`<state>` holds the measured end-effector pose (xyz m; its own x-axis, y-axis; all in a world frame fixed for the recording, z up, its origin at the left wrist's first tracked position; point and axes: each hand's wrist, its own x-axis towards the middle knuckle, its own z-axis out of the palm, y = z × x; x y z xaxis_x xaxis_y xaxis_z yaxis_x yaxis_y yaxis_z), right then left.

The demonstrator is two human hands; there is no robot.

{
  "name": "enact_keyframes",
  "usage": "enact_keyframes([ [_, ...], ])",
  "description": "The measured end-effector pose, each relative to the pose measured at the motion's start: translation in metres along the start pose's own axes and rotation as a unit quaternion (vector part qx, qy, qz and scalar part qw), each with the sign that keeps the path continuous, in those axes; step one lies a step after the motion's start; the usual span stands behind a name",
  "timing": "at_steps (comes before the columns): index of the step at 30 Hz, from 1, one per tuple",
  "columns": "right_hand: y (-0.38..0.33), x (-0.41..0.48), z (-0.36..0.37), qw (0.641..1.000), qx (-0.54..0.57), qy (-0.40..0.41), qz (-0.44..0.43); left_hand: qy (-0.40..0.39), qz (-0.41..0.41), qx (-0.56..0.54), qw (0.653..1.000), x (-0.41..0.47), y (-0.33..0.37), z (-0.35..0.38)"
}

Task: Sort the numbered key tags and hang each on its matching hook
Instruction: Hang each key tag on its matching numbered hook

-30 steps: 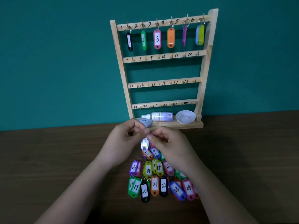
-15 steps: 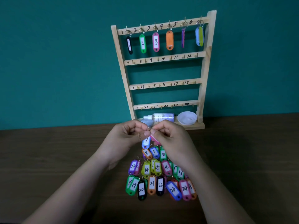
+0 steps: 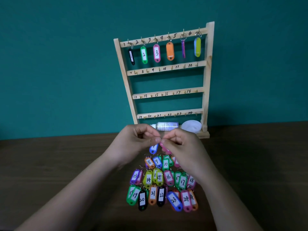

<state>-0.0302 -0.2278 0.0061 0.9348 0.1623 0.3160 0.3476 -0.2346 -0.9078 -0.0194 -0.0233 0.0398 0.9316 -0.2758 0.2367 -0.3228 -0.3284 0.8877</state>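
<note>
L hand (image 3: 133, 140) & R hand (image 3: 182, 147) fingers are pinching tops of blue tag (image 3: 153, 148) & pink tag (image 3: 164, 148); slipping could be scattering sorted tags (image 3: 159, 177) below

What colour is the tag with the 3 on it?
The number 3 tag is pink with a white label; head view.

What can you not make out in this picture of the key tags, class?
Number on the blue tag, head view: left hand covers its top.
Number on the pink tag, head view: behind the right hand.
Label of the purple tag, head view: hangs edge-on.
</note>
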Motion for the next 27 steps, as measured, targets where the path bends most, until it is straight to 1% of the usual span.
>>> enact_keyframes([
  [5,0.004,0.002,-0.005,0.999,-0.036,-0.003,0.0,0.004,0.012,0.053,0.999,0.003,-0.002,0.008],
  [8,0.007,0.003,-0.006,0.999,-0.049,0.008,-0.007,0.025,0.02,0.083,0.996,0.005,-0.002,0.013],
  [12,0.008,0.004,-0.008,0.999,-0.039,0.026,-0.009,0.058,0.035,0.094,0.993,0.008,0.0,0.02],
  [16,0.01,0.001,-0.013,0.999,-0.002,0.042,-0.016,0.099,0.049,0.082,0.99,0.012,0.004,0.023],
  [21,0.009,-0.005,-0.019,0.996,0.055,0.066,-0.014,0.124,0.038,0.012,0.991,0.02,0.004,0.016],
  [24,0.004,-0.006,-0.021,0.992,0.091,0.089,-0.018,0.175,0.01,-0.002,0.984,0.038,0.001,-0.005],
  [27,-0.001,-0.007,-0.02,0.987,0.126,0.094,-0.021,0.258,-0.007,-0.019,0.966,0.06,0.006,-0.033],
])
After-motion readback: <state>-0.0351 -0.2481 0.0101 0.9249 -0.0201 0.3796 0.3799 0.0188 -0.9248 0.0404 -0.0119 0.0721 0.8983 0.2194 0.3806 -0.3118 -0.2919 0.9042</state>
